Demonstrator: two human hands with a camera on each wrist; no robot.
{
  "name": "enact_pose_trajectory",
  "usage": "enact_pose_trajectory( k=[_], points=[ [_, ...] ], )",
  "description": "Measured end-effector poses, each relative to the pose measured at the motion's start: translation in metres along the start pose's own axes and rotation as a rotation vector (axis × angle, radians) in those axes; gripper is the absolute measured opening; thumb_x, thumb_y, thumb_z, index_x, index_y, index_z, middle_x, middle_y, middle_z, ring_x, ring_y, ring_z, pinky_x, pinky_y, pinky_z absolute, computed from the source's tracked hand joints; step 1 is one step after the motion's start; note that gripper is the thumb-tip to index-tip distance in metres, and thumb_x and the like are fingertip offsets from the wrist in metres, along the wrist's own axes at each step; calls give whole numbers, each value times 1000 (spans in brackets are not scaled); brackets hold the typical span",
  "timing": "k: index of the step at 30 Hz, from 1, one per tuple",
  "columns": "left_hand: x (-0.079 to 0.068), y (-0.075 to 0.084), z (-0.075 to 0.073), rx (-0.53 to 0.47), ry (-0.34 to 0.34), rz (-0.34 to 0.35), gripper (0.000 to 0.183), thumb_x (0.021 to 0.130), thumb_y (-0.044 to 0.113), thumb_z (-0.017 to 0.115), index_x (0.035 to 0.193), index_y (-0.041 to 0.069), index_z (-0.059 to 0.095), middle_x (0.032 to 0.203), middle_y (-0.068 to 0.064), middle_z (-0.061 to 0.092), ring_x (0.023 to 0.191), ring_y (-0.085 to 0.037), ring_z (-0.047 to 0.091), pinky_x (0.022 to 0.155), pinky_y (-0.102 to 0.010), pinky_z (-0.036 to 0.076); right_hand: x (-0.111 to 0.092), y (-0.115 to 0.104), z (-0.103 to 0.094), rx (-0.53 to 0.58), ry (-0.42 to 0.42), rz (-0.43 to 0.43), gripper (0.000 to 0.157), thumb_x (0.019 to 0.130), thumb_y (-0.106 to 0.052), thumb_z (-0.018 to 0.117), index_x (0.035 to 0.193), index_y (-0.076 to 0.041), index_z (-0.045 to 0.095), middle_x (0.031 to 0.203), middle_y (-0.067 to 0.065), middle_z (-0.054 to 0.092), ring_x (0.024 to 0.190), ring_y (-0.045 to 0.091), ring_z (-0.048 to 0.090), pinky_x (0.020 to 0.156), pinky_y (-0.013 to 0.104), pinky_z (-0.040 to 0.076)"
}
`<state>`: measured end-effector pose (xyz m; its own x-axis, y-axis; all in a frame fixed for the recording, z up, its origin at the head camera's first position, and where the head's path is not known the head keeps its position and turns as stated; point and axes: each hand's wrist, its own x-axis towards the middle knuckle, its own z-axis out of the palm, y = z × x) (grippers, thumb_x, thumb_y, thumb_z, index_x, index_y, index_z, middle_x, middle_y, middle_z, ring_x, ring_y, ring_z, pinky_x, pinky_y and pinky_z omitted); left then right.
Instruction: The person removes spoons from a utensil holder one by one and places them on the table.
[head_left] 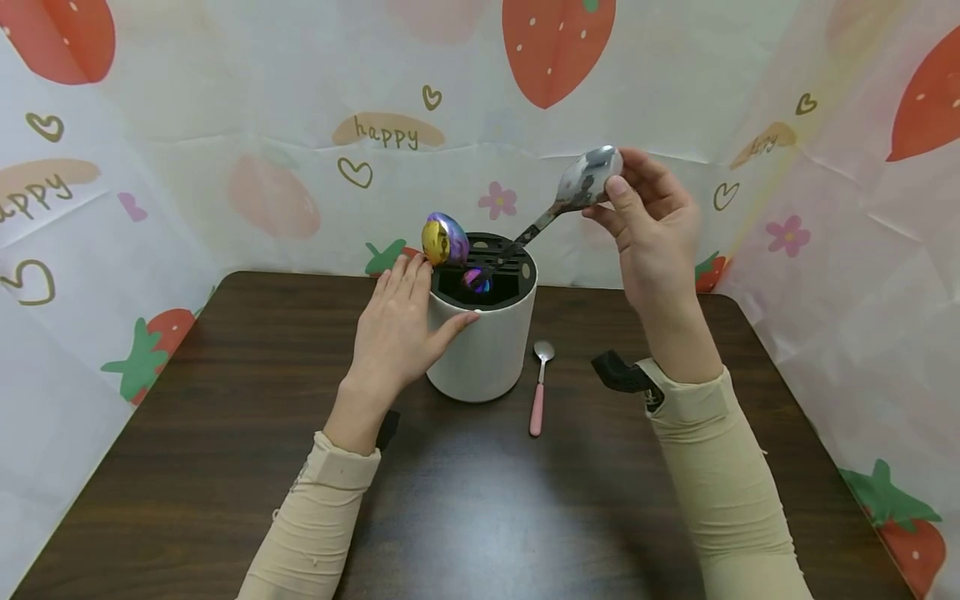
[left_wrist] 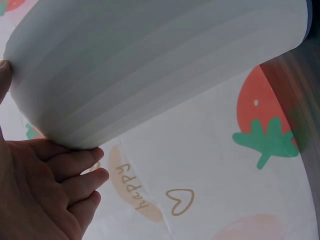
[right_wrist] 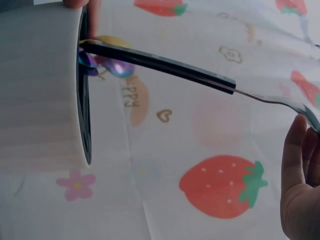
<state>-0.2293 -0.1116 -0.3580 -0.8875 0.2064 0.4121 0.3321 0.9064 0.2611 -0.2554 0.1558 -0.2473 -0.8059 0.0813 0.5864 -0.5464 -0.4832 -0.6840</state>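
A white round utensil holder [head_left: 480, 354] with a slotted black insert [head_left: 517, 287] stands on the table. My left hand [head_left: 397, 333] rests against its left side near the rim, fingers straight and thumb spread along the front. In the left wrist view the fingers touch the holder's wall [left_wrist: 150, 75]. My right hand [head_left: 656, 221] pinches a large spoon by its metal bowl [head_left: 588, 179], above and right of the holder. The spoon's black handle [right_wrist: 165, 67] slants down to the holder's top, its end at the opening. Shiny gold and purple spoon heads [head_left: 446, 239] stick up at the holder's left.
A small spoon with a pink handle [head_left: 537, 408] lies on the dark wooden table [head_left: 225, 467], just right of the holder. A white backdrop [head_left: 262, 108] printed with strawberries hangs behind and at both sides of the table.
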Motion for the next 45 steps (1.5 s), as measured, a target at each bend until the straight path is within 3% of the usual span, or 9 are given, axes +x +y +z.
enact_pose_trajectory(
  k=[13,19,22,28,40,45],
  points=[
    [1,0,0,19,-5,5,99,98,72,51,158,-5,35,166,-21,34,158,-35,23,129,-47,15,-6,-26,-39,169,153,-26,26,92,11,71,118,12,67,100,19,62,77,27,66,66,31,63],
    [1,-1,-1,25,2,6,98,98,71,52,157,-5,37,164,-22,36,157,-36,24,129,-48,16,-10,-35,-57,253,261,73,26,90,14,70,116,14,66,101,20,63,75,29,68,65,34,64],
    [1,-1,-1,23,6,6,98,98,71,53,157,-5,38,164,-22,37,157,-35,24,129,-48,17,-14,-35,-67,268,276,119,24,92,14,68,116,13,66,102,19,63,75,29,68,65,33,64],
    [2,-1,-1,16,13,9,98,98,71,53,157,-5,38,164,-21,38,157,-35,24,129,-48,17,-25,-26,-86,201,271,196,22,93,12,68,115,11,68,103,17,64,76,25,68,66,30,63],
    [1,-1,-1,16,14,6,98,97,71,53,157,-5,38,164,-21,37,157,-35,24,129,-48,17,-40,18,-125,-2,210,547,15,97,3,69,110,0,75,102,9,69,77,18,68,69,25,62],
    [1,0,-1,10,11,5,98,98,71,54,157,-5,37,164,-21,37,157,-36,25,129,-49,17,-44,35,-134,-142,166,688,15,100,-3,68,109,-11,77,112,6,65,82,15,67,74,24,61]
  ],
)
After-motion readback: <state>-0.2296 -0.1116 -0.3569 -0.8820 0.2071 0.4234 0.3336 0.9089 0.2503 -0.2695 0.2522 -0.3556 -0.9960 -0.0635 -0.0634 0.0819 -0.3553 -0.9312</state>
